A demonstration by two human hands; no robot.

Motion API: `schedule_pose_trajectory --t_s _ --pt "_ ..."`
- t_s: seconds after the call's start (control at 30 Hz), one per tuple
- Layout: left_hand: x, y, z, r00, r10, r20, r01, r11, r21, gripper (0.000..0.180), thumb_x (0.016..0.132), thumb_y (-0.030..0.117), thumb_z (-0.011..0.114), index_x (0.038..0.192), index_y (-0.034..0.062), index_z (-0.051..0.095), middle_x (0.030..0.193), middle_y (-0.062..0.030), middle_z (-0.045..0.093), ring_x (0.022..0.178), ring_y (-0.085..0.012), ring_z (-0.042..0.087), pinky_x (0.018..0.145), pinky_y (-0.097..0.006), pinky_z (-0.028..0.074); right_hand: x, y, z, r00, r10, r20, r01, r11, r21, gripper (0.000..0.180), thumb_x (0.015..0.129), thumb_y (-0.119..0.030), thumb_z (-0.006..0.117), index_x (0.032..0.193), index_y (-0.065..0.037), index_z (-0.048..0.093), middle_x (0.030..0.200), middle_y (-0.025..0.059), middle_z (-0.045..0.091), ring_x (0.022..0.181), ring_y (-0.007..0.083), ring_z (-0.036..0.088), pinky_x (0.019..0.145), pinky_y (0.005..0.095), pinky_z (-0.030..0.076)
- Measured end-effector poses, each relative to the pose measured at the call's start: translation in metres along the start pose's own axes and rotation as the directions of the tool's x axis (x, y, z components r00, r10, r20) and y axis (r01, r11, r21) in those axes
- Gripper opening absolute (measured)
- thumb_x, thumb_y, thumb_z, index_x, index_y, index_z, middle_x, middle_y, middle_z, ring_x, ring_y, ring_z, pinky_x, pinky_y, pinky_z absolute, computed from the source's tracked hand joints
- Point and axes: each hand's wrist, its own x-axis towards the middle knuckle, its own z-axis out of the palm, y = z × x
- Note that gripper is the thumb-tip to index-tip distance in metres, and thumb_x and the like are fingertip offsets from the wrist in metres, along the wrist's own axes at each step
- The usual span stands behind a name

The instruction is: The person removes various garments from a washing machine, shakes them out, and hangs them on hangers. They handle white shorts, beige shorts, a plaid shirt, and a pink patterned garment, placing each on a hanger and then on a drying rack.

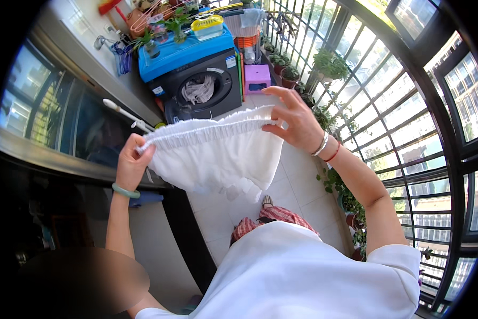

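Observation:
A white garment with a gathered elastic waistband, which looks like a pair of shorts point(212, 151), hangs stretched between my hands at chest height. My left hand point(133, 158) pinches one end of the waistband between thumb and fingers. At the other end, my right hand point(297, 121) grips the band with thumb and lower fingers, its index finger raised and bent. The waist opening faces away from me and the cloth droops toward my body. Its lower edge is crumpled, so the legs cannot be made out.
Beyond stands a dark front-loading washing machine point(228, 98) with its door open and light laundry point(198, 89) inside. A blue cover point(188, 56) on top bears plants and a yellow basket point(207, 26). A purple stool point(257, 78) stands beside it. Potted plants line the barred window on the right.

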Motion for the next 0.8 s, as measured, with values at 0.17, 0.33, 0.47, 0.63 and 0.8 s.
schedule_pose_trajectory --t_s 0.17,0.33,0.47,0.63,0.8 --pt "0.038 -0.008 0.054 0.999 -0.053 0.001 0.053 0.995 -0.08 0.02 0.089 0.007 0.06 0.083 0.0106 0.042 0.075 0.006 0.035 0.065 -0.0016 0.033 0.055 -0.018 0.031 -0.016 0.045 0.003 0.897 0.36 0.258 -0.437 0.814 0.383 0.026 0.077 -0.016 0.077 0.083 -0.004 0.055 0.101 0.011 0.063 0.081 0.0245 0.065 0.076 0.0336 0.052" --pt "0.092 0.005 0.096 1.0 -0.03 0.011 0.031 0.988 -0.152 0.036 0.083 0.015 0.075 0.09 0.0112 0.041 0.079 0.0049 0.036 0.069 -0.0034 0.035 0.058 -0.018 0.034 -0.005 0.081 0.021 0.801 0.553 0.23 -0.586 0.643 0.493 0.029 0.079 -0.019 0.077 0.1 -0.004 0.061 0.085 0.0064 0.065 0.08 0.0184 0.064 0.073 0.0294 0.051" --pt "0.128 0.015 0.121 0.998 0.064 -0.001 -0.064 0.994 -0.093 0.049 0.081 0.014 0.078 0.119 0.0046 0.049 0.102 -0.0017 0.057 0.087 -0.0085 0.057 0.077 -0.021 0.047 0.015 0.121 0.039 0.755 0.626 0.194 -0.607 0.557 0.566 0.031 0.083 -0.019 0.075 0.106 -0.004 0.061 0.089 0.0048 0.067 0.08 0.012 0.062 0.073 0.0264 0.05" --pt "0.191 0.002 0.136 0.977 -0.213 -0.013 0.196 0.918 -0.344 0.03 0.088 0.016 0.071 0.111 -0.0011 0.064 0.099 -0.0031 0.065 0.085 -0.0069 0.058 0.075 -0.019 0.047 0.049 0.156 0.069 0.702 0.692 0.172 -0.535 0.353 0.768 0.028 0.088 -0.018 0.07 0.108 -0.002 0.061 0.101 0.0039 0.067 0.086 0.0085 0.059 0.075 0.024 0.05" --pt "0.253 -0.006 0.172 0.931 -0.168 0.323 0.318 0.807 -0.497 0.032 0.085 0.009 0.073 0.113 -0.0008 0.062 0.102 -0.0035 0.065 0.089 -0.0084 0.059 0.08 -0.021 0.048 0.102 0.171 0.101 0.595 0.759 0.265 -0.564 0.159 0.811 0.032 0.089 -0.022 0.069 0.111 0.0 0.06 0.101 0.004 0.065 0.09 0.0085 0.059 0.079 0.0234 0.048"
